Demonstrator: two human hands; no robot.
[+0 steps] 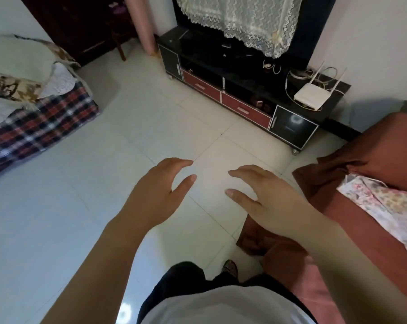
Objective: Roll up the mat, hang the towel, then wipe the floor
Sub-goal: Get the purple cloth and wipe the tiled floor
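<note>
Both of my hands hover above the white tiled floor (81,195) with nothing in them. My left hand (158,192) has its fingers relaxed and slightly spread, palm down. My right hand (265,195) is the same, a little to the right. A pink rolled mat (144,24) stands upright at the back, beside the TV stand. A flowered cloth (382,204) lies on the brown-covered bed at the right. A brown cloth (256,239) lies on the floor under my right forearm; whether it is a towel I cannot tell.
A black and red TV stand (235,99) runs along the back wall, with a white router (312,97) on it. A sofa under a plaid cover (39,122) stands at the left. The brown-covered bed (384,148) fills the right side. A dark cabinet (81,26) is at the back left.
</note>
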